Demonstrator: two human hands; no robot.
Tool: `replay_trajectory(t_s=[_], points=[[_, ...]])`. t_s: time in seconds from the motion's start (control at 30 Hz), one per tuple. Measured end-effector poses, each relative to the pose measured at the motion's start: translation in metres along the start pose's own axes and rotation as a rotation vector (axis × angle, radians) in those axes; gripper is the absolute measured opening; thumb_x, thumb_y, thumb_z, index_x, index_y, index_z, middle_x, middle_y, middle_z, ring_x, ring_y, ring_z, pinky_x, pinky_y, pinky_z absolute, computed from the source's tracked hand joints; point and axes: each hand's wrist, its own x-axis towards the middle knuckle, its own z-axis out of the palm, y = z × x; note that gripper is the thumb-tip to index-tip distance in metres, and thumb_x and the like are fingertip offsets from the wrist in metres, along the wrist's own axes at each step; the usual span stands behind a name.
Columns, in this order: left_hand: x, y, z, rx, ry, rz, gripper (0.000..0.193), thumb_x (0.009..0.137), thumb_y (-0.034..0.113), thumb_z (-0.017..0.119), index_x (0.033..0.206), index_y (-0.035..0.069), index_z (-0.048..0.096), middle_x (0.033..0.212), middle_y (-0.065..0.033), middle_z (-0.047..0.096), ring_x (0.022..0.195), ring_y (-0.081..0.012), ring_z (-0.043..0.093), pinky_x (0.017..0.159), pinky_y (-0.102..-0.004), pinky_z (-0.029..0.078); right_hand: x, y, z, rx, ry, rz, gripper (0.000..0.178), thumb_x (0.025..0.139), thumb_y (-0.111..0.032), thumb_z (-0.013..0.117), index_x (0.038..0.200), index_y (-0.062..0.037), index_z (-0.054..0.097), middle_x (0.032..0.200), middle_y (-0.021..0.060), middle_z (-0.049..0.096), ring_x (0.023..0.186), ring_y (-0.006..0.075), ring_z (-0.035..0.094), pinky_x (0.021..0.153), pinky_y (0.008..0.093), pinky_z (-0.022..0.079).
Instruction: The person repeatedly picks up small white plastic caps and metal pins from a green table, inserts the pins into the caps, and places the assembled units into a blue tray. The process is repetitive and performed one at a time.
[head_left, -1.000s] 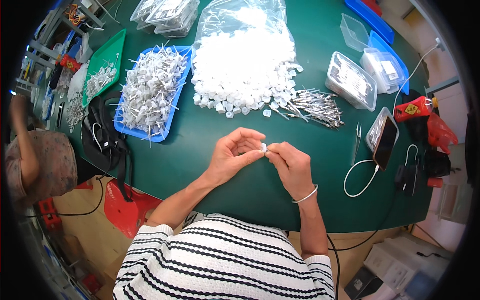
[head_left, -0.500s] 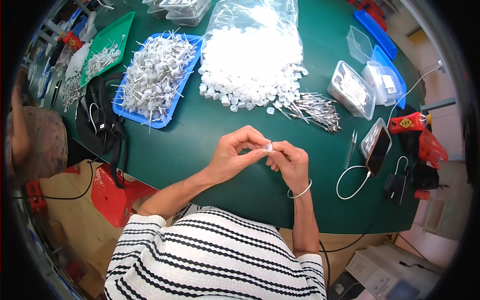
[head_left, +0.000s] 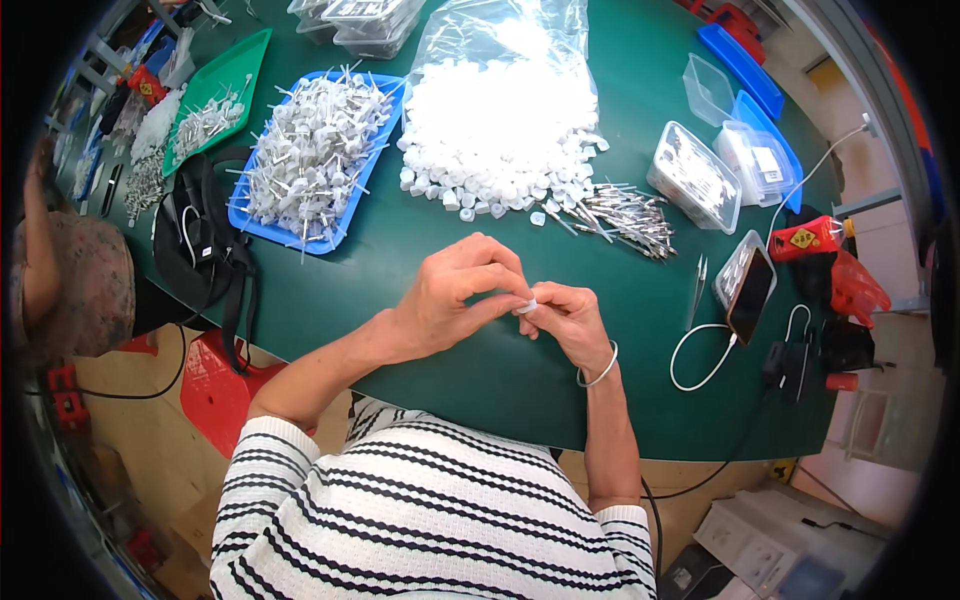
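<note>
Left hand (head_left: pixel 465 292) and right hand (head_left: pixel 567 322) meet above the surface (head_left: pixel 480 390), each grip pinched closed on one small white cap (head_left: pixel 528 306) between them. Looks like a fitting step; most of the cap is covered, can't tell if it's seated. Next move calls for steady two-sided hold, fine alignment. Loose white caps (head_left: pixel 500 140) and metal rods (head_left: pixel 630 220) lie ahead.

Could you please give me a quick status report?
Left hand, right hand: fingertips together on small white piece. Pile of metal pins beyond, apart from both.
</note>
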Motion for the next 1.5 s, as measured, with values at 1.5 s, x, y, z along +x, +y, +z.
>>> replay_trajectory(t_s=[1.5], points=[[0.001,-0.028,-0.012,0.237,0.136,-0.117,0.023,0.074,0.004,0.073,0.096,0.005,0.068,0.097,-0.0090,0.066,0.088,-0.0235,0.061,0.077,-0.0326,0.049,0.014,-0.022,-0.008,-1.423,0.461,-0.409,0.013,0.075,-0.005,0.068,0.083,-0.0063,0.057,0.082,0.0062,0.060,0.081,0.0253,0.057,0.077,0.0373,0.040]])
